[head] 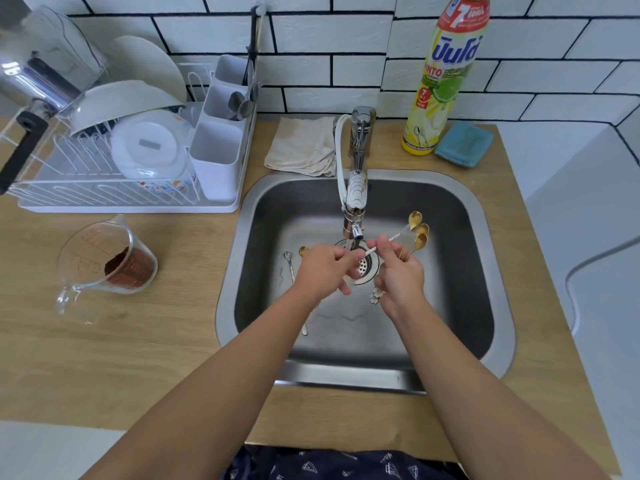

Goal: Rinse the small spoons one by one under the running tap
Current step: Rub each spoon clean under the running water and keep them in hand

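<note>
A bunch of small gold spoons (pixel 417 233) fans out of the right hand (pixel 401 275) over the middle of the sink (pixel 485 216), while the left hand (pixel 322 268) pinches the white handle of one spoon (pixel 370 251) just under the tap (pixel 356 199). Wet fingers could likely lose that thin handle, dropping it toward the drain (pixel 363 266). Another spoon (pixel 291 263) lies on the sink floor near its left wall.

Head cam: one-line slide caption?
Over the sink, right hand holds gold spoons; left hand pinches one handle under the tap.
</note>
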Motion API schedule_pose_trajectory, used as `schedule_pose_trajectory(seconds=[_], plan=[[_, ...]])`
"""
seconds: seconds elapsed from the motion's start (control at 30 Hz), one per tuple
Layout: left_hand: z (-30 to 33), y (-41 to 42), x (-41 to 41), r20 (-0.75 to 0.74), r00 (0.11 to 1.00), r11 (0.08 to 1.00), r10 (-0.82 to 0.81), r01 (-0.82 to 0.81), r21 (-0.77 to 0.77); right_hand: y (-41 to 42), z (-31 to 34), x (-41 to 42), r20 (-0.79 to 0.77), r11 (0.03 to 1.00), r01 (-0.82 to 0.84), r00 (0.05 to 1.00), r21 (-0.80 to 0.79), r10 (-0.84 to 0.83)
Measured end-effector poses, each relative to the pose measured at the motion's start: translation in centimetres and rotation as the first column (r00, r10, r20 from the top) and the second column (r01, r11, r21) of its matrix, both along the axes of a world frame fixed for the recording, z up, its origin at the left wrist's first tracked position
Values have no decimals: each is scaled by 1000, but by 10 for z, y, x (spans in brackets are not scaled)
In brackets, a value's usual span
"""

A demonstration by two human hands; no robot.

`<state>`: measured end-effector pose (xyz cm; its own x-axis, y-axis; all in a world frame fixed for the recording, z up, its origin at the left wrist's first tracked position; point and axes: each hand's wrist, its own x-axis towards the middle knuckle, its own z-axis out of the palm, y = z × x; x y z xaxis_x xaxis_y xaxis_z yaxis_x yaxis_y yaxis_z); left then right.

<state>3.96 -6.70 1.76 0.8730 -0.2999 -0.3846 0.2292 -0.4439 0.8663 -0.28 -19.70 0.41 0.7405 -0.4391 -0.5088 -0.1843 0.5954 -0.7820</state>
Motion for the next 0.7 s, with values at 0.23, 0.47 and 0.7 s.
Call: schedule_pose_trajectory(seconds=[0.23,0.47,0.7], plan=[[-10,33,-10,-52,983,984,-176,173,-45,-12,0,4,-21,999,27,999,-42,-28],[-1,28,-7,55,978,974,-200,192,121,26,-10,-1,-100,978,-203,975,-39,198],[1,47,-18,-39,985,970,-169,173,170,16,-7,7,-122,967,-246,964,-63,237]])
